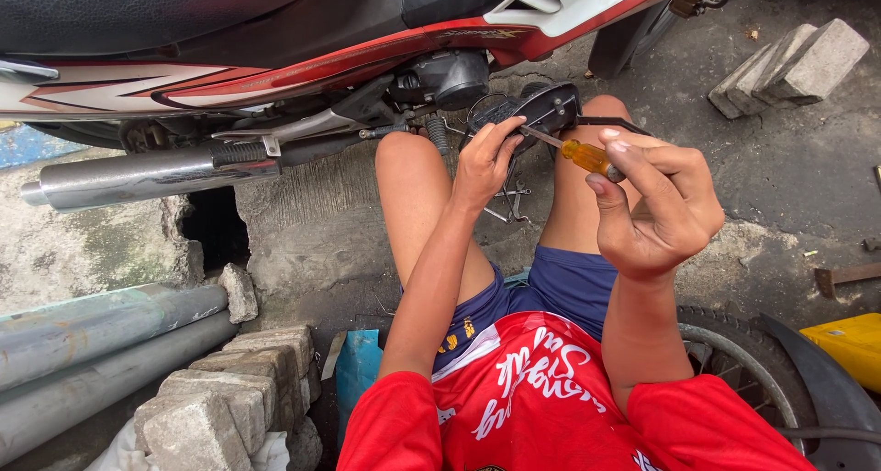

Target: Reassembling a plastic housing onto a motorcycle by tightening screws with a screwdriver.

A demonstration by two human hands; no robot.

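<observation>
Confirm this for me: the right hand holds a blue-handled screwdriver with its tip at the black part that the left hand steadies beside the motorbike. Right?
Not quite. In the head view the screwdriver has an amber-yellow handle, not blue. The rest stands: the right hand holds it with its tip at the black part, which the left hand steadies beside the motorbike.

Concrete ground (789, 187) bears paving bricks (791, 67) and grey pipes (101, 329).
</observation>
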